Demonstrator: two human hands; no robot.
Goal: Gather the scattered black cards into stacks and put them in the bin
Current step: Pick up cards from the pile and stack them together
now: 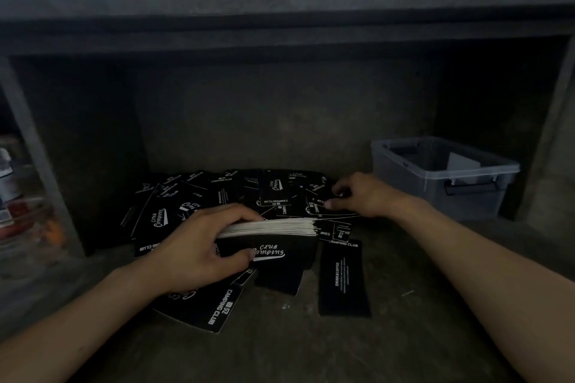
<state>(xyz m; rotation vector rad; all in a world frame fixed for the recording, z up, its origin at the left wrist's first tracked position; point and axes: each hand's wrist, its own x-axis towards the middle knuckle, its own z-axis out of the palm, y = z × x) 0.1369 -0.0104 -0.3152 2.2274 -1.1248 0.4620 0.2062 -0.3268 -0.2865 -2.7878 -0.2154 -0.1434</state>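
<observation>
Several black cards with white "Camping Club" print lie scattered in a heap [224, 193] on the grey surface inside a dark alcove. My left hand [199, 246] grips a thick stack of these cards [273, 233], thumb on its near face and fingers over its top edge. My right hand [361, 196] reaches into the right side of the heap and pinches a loose card [323, 210] with thumb and fingers. A clear grey plastic bin [441, 177] stands at the right, beyond my right hand, with something pale inside.
One long black card [342, 277] lies alone in front of the stack, and more cards [214, 308] lie under my left wrist. A grey shelf [280, 19] overhangs the alcove. Blurred coloured items [21, 196] sit behind a post at far left.
</observation>
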